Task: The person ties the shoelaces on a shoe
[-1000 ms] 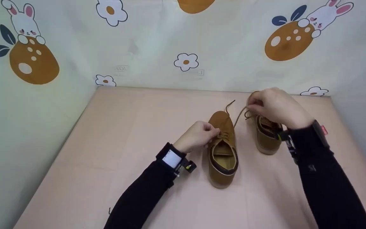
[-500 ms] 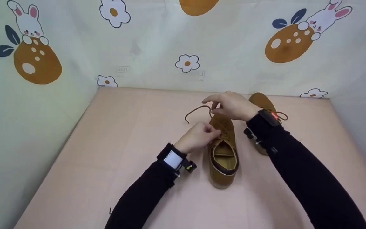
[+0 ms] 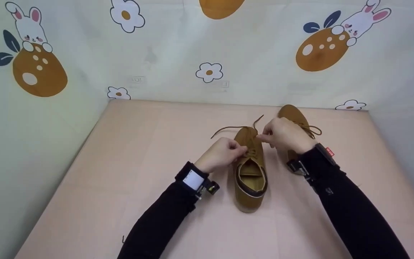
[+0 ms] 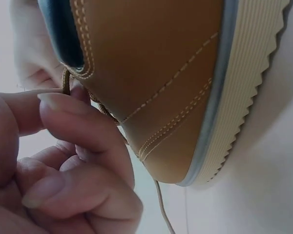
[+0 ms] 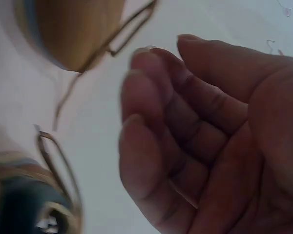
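Observation:
A tan lace-up shoe (image 3: pixel 247 202) stands on the surface with its toe pointing away. My left hand (image 3: pixel 221 154) pinches its shoelace (image 4: pixel 66 82) between thumb and index finger, as the left wrist view shows. One loose lace end (image 3: pixel 226 127) stretches left across the toe; another end (image 3: pixel 258 122) sticks up beyond it. My right hand (image 3: pixel 288 133) is at the right side of the toe, fingertips close to the lace. In the right wrist view its fingers (image 5: pixel 141 156) are loosely bent, thumb apart, with nothing visible between them.
A second tan shoe (image 3: pixel 293 113) stands behind and right, partly hidden by the right hand and wrist; its lace loop (image 3: pixel 313 129) hangs to the right. Patterned cloth walls (image 3: pixel 171 46) enclose the pale pink surface (image 3: pixel 138 151) at the back and sides.
My right hand carried a lace end from the right across the toe, released it on the left, then moved back right. My left hand keeps its pinch in place.

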`<state>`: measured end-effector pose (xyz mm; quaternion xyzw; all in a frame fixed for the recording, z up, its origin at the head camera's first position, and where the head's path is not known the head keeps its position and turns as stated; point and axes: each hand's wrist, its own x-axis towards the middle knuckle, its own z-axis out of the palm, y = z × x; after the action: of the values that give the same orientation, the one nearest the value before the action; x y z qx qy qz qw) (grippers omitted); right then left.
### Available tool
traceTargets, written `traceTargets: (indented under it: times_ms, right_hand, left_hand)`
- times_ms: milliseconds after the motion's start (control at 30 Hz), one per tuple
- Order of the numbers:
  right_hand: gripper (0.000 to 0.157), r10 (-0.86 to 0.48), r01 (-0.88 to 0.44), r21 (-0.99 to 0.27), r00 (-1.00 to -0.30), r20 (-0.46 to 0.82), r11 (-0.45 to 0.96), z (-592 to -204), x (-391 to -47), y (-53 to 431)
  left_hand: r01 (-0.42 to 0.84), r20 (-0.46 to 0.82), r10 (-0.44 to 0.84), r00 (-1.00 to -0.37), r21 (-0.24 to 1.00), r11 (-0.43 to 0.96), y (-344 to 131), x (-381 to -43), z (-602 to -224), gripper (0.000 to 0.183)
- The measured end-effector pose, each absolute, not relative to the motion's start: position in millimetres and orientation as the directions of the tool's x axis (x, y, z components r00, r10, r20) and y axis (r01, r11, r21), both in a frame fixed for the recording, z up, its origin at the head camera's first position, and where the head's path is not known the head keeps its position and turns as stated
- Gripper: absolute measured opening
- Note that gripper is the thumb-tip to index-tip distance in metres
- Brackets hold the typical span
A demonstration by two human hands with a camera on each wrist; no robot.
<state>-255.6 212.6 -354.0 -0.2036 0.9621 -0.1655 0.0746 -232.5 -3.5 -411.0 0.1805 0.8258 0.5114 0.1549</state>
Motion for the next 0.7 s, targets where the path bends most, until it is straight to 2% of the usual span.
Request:
traceTargets:
  times_ms: [100, 267, 400, 467, 533, 700]
  right_hand:
    - [0.04, -0.432, -0.326, -0.426, -0.884, -0.179, 0.844, -363, -258, 211]
    - [0.026, -0.47, -0.247, -0.582, -0.841, -0.269, 0.775, -364, -267, 199]
    - [0.026, -0.448, -0.101, -0.724, -0.84, -0.306, 0.683, -357, -278, 188]
    - [0.027, -0.432, -0.052, -0.778, -0.854, -0.29, 0.626, -349, -285, 180]
    - [0.025, -0.415, -0.057, -0.804, -0.877, -0.243, 0.592, -339, -291, 169]
    - [0.019, -0.41, -0.181, -0.812, -0.909, -0.078, 0.555, -320, -302, 137]
  left_hand:
    - [0.129, -0.075, 0.452, -0.889, 0.906, 0.404, -3, -233, -411, 0.03]
    - [0.126, -0.074, 0.453, -0.889, 0.91, 0.396, -3, -232, -410, 0.029]
    - [0.149, -0.056, 0.46, -0.886, 0.906, 0.397, -3, -232, -411, 0.029]
    - [0.159, -0.048, 0.464, -0.884, 0.904, 0.396, -2, -232, -411, 0.03]
    - [0.168, -0.042, 0.466, -0.884, 0.901, 0.399, -2, -232, -411, 0.032]
    - [0.196, -0.023, 0.469, -0.883, 0.89, 0.412, -3, -231, -411, 0.034]
